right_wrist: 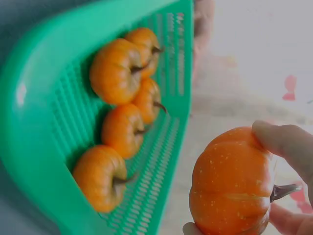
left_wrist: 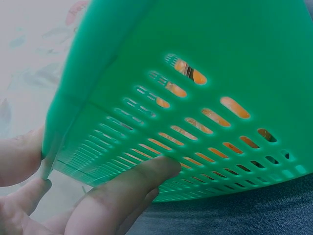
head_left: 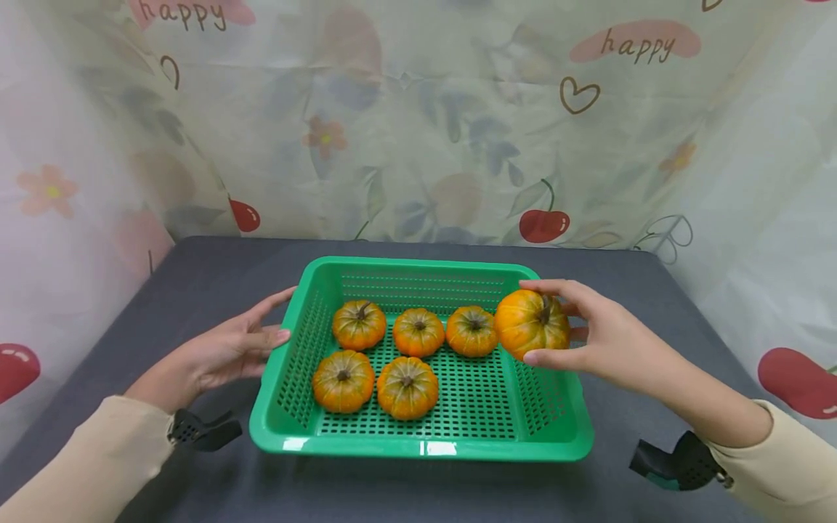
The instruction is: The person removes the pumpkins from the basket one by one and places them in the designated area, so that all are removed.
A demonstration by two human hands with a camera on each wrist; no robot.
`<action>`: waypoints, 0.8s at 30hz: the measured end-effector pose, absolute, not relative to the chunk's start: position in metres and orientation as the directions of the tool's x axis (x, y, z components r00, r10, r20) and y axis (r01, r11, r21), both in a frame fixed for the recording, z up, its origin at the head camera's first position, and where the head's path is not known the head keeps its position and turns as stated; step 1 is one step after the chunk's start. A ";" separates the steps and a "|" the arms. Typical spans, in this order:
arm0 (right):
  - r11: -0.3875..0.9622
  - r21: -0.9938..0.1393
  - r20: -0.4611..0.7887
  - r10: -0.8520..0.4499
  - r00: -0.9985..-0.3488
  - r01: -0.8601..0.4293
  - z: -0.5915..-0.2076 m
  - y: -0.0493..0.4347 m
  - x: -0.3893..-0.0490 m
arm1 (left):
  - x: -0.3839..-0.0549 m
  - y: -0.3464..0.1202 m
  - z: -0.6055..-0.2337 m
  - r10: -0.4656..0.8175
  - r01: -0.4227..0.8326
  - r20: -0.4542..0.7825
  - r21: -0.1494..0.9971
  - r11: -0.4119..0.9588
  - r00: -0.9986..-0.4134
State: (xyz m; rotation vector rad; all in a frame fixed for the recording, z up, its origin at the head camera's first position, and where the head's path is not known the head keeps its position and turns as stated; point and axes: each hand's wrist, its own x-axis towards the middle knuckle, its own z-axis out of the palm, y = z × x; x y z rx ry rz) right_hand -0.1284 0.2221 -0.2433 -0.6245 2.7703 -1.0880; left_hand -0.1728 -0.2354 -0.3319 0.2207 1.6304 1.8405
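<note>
My right hand (head_left: 601, 330) grips a small orange pumpkin (head_left: 532, 325) between thumb and fingers, over the right wall of a green plastic basket (head_left: 418, 447). In the right wrist view that pumpkin (right_wrist: 232, 183) shows smooth ribbed skin and a short dark stem. Several similar pumpkins, among them a front one (head_left: 407, 388) and a back left one (head_left: 359, 325), sit stem up on the basket floor. At the basket's left side my left hand (head_left: 225, 352) pinches the rim. From the left wrist, its fingers (left_wrist: 127, 193) lie against the slotted outer wall.
The basket stands on a dark grey table (head_left: 216, 272). A pale curtain (head_left: 418, 131) printed with cherries, flowers and the word happy hangs behind and at both sides. Each wrist carries a black strapped device, such as the left one (head_left: 203, 430).
</note>
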 end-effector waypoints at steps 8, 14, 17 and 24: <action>0.678 -0.684 0.089 -0.288 -0.953 -0.269 -0.236 0.247 -0.140 | -0.172 -0.235 -0.332 0.577 -0.357 -0.286 0.934 -0.011 -0.765; 0.721 -0.664 0.105 -0.173 -0.979 -0.198 -0.240 0.271 -0.157 | -0.171 -0.234 -0.330 0.562 -0.369 -0.300 0.929 -0.010 -0.771; 0.737 -0.649 0.133 -0.136 -0.982 -0.190 -0.244 0.282 -0.164 | -0.172 -0.234 -0.331 0.563 -0.369 -0.295 0.929 -0.018 -0.772; 0.755 -0.635 0.159 -0.082 -0.984 -0.165 -0.257 0.301 -0.178 | -0.172 -0.234 -0.331 0.562 -0.366 -0.293 0.930 -0.019 -0.773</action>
